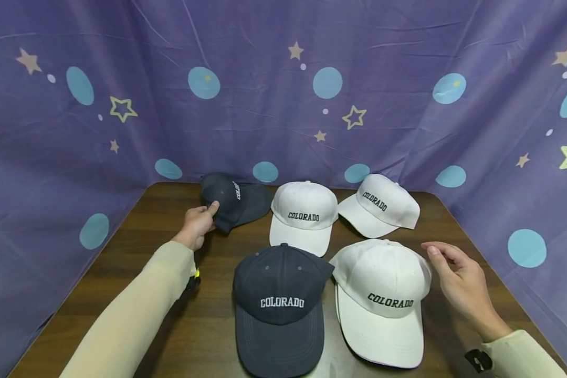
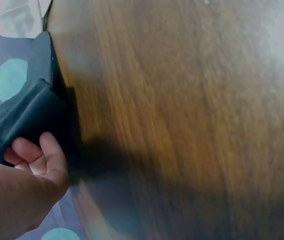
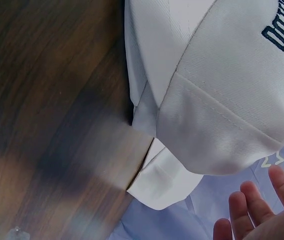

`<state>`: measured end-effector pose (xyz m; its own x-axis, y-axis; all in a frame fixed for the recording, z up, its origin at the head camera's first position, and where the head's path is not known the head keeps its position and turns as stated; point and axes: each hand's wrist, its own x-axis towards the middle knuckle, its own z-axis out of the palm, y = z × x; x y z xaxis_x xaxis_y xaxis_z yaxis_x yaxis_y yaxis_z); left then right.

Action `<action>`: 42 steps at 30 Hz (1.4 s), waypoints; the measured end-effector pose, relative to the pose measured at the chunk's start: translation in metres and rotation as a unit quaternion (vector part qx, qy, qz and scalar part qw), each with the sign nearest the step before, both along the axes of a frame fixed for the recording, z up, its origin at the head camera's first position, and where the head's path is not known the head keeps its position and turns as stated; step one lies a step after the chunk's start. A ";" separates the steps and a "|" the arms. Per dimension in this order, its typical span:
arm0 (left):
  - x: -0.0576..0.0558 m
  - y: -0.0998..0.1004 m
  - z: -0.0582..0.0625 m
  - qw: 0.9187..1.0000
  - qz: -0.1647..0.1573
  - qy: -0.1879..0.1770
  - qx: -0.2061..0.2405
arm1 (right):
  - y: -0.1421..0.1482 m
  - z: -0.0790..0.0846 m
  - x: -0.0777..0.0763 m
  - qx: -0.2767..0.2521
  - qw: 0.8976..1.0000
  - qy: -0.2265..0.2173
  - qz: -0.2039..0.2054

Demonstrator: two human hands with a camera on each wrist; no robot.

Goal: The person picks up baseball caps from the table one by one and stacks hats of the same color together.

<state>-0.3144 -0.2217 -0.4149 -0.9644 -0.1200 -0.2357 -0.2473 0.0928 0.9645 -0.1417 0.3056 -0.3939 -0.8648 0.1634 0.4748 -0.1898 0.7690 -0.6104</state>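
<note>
At the back left of the table, my left hand (image 1: 199,223) pinches the edge of a dark navy baseball cap (image 1: 252,203), thumb on top of the crown. Its brim points right; in the left wrist view the cap's fabric (image 2: 29,112) bunches at the fingers. My right hand (image 1: 465,286) holds nothing and hovers just right of the front white cap (image 1: 382,336), fingers slightly bent. Along that white cap's edge a second white layer shows underneath. Beside it, on the left, another dark navy cap (image 1: 281,341) lies brim toward me. Both front caps read COLORADO.
Two more white caps stand behind: one in the middle (image 1: 307,202), brim forward, and one on the right (image 1: 387,202), turned with its brim to the left. Beneath all is a brown wood-grain table (image 1: 208,320). A purple curtain (image 1: 264,47) with stars and dots surrounds its far edges.
</note>
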 end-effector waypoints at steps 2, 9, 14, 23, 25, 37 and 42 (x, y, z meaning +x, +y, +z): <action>-0.001 0.001 0.000 1.000 0.002 0.006 0.005 | 0.000 0.000 0.000 -0.001 1.000 -0.001 0.000; -0.002 0.005 0.002 0.995 0.052 0.015 0.080 | -0.001 -0.001 0.000 -0.004 1.000 -0.002 -0.001; 0.000 0.004 0.003 0.991 0.089 -0.009 0.097 | -0.001 0.000 0.000 -0.006 1.000 0.002 -0.001; 0.000 0.001 0.009 0.987 0.105 0.069 0.102 | -0.001 -0.001 0.000 -0.009 1.000 0.005 -0.001; 0.001 0.002 0.011 0.983 0.120 0.094 0.105 | -0.001 -0.001 0.000 -0.009 1.000 0.005 0.000; 0.010 0.006 0.034 0.969 0.137 0.189 0.084 | 0.000 0.002 -0.002 -0.010 1.000 0.007 0.005; 0.015 0.007 0.045 0.964 0.121 0.232 0.051 | 0.000 0.003 -0.001 -0.007 1.000 0.006 0.003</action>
<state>-0.2996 -0.2151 -0.3698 -0.9156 -0.3535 0.1916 0.2101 -0.0144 0.9776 -0.1431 0.3053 -0.3906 -0.8604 0.1652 0.4821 -0.2013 0.7589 -0.6194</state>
